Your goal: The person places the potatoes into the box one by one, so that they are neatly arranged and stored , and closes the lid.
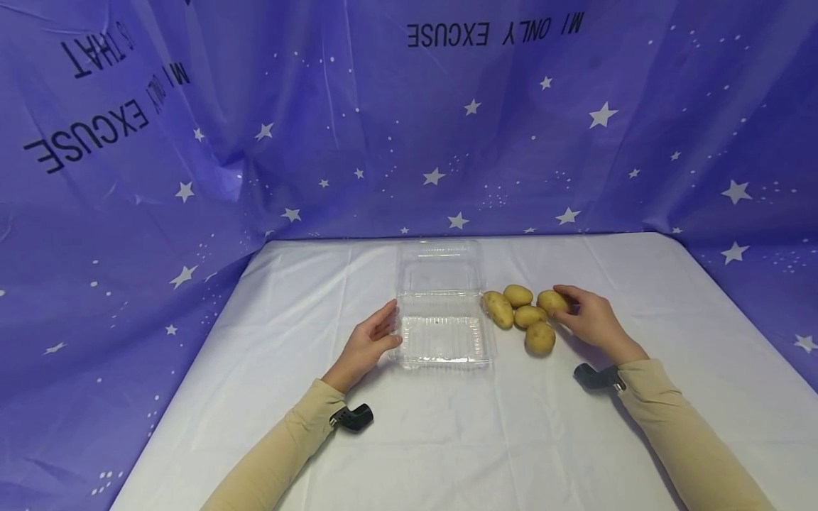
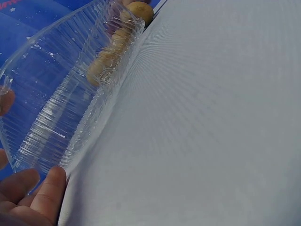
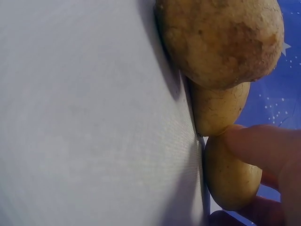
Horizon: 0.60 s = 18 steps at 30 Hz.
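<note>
In the head view an open clear plastic clamshell container lies on the table, its lid folded back. My left hand is at its left side, thumb at the rim and fingers along the outer wall. The left wrist view shows fingertips against that ribbed wall. To the right of the container, my right hand grips a potato between thumb and fingers. Close beside it are more potatoes: one at the front, another in the middle. In the right wrist view the gripped potato sits low by the cloth.
A long potato lies right at the container's right wall, with a rounder potato behind it. White cloth covers the table. A purple curtain with stars hangs behind and at both sides.
</note>
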Each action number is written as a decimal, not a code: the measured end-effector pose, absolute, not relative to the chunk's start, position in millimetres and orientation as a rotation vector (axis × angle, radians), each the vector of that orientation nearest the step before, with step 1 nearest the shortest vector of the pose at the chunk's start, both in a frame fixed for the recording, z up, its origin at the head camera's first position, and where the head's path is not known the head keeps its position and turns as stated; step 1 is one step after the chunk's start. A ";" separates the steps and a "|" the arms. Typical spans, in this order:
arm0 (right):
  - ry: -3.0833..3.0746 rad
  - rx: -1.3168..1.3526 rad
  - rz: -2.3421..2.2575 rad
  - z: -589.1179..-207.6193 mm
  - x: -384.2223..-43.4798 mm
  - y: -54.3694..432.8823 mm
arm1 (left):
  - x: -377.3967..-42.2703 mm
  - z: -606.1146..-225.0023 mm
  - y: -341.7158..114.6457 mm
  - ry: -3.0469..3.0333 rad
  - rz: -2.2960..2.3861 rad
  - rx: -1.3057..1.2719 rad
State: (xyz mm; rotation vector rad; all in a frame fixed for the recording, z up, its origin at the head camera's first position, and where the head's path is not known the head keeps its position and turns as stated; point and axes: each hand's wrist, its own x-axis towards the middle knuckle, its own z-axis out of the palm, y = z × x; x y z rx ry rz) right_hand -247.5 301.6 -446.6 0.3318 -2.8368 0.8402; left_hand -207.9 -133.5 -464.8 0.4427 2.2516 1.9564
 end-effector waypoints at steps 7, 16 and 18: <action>-2.849 0.324 0.854 -451.2 -247.9 303.1 | -207.0 -464.4 -133.9 2.255 1.949 0.456; -2.866 0.308 0.873 -451.3 -248.1 303.5 | -207.1 -464.7 -134.2 2.249 1.950 0.448; -2.863 0.310 0.882 -451.2 -247.9 303.5 | -207.1 -464.9 -134.5 2.247 1.955 0.449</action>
